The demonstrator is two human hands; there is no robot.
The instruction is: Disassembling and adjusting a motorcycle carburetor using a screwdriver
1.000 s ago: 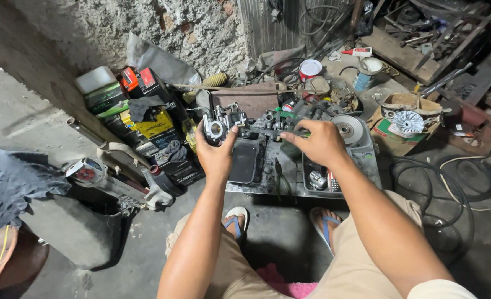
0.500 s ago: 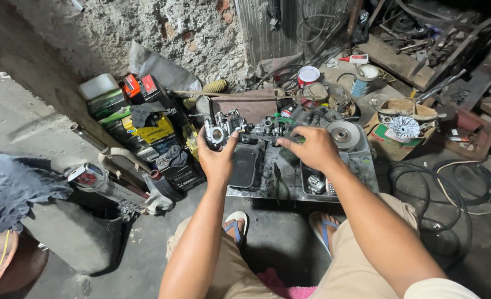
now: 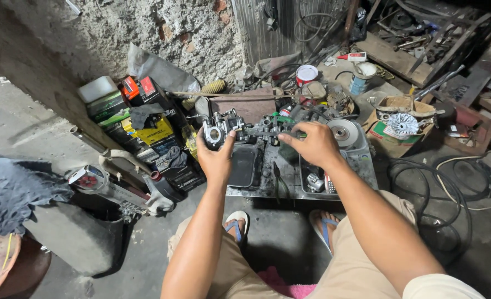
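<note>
Fingers of my left hand [image 3: 216, 158] wrap the carburetor [image 3: 221, 128] at frame centre, closed on its body. Right hand [image 3: 310, 145] grips a green-handled tool [image 3: 278, 133], shaft lying horizontally leftward into the carburetor, above the metal tray [image 3: 361, 166].

Dull grey cast-metal carburetor [image 3: 223, 130], grimy matt metal tray [image 3: 361, 166], rough crumbling plaster wall [image 3: 162, 27], cardboard box [image 3: 386, 135].

Palm side of left hand [image 3: 216, 158] turned away, hiding much of the carburetor [image 3: 221, 128]. Tool tip under right hand [image 3: 310, 145] covered by fingers. Small parts in the metal tray [image 3: 361, 160] too tiny to identify. Elbows cut off by bottom edge.
</note>
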